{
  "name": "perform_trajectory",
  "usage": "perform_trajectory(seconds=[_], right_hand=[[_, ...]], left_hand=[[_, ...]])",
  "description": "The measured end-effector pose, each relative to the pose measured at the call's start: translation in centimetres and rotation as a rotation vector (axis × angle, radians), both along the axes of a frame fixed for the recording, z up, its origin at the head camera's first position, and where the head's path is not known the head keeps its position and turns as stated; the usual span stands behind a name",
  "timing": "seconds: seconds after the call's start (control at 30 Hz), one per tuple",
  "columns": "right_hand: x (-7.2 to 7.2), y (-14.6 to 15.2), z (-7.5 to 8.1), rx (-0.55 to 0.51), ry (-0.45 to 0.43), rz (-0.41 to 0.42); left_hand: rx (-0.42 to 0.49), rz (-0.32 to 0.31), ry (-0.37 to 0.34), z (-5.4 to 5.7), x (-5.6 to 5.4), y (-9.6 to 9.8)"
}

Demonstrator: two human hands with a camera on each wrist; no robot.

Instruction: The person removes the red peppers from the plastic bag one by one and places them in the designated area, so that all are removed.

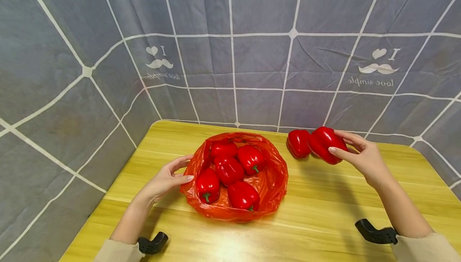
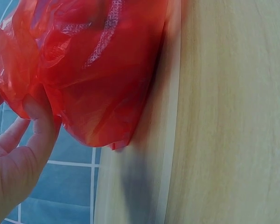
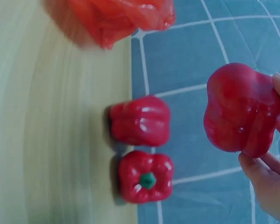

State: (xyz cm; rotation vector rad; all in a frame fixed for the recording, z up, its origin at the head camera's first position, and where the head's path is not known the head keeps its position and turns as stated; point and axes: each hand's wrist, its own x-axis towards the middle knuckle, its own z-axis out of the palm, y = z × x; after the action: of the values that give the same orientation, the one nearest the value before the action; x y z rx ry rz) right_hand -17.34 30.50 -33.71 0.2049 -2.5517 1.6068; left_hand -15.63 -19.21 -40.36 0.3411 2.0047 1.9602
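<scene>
A red plastic bag (image 1: 279, 178) sits wide-mouthed on the table with several red bell peppers (image 1: 229, 170) inside. At its left side, my left hand (image 1: 165, 180) pinches the bag's edge between thumb and fingers; the left wrist view shows the thumb against the crinkled plastic (image 2: 98, 93). My right hand (image 1: 365, 158) grips another red bell pepper (image 3: 242, 112) by its side, raised above the table to the right of the bag. Below it in the right wrist view stand two more peppers, one lying with its lobes showing (image 3: 141, 121) and one with a green stem (image 3: 147, 177).
The yellow wood-grain table (image 1: 306, 222) carries everything. Grey cloth with white grid lines (image 1: 259, 62) hangs behind it and on the left. A black wrist mount (image 1: 376, 233) sticks out beside the right wrist, with another (image 1: 153, 243) beside the left.
</scene>
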Motion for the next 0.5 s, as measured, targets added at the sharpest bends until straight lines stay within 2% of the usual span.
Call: perform_trajectory(seconds=[0.5], right_hand=[[1.5,3.8,-2.3,0.031,-0.039,-0.110]], left_hand=[[0.022,0.005,-0.006,0.0,0.0,0.0]])
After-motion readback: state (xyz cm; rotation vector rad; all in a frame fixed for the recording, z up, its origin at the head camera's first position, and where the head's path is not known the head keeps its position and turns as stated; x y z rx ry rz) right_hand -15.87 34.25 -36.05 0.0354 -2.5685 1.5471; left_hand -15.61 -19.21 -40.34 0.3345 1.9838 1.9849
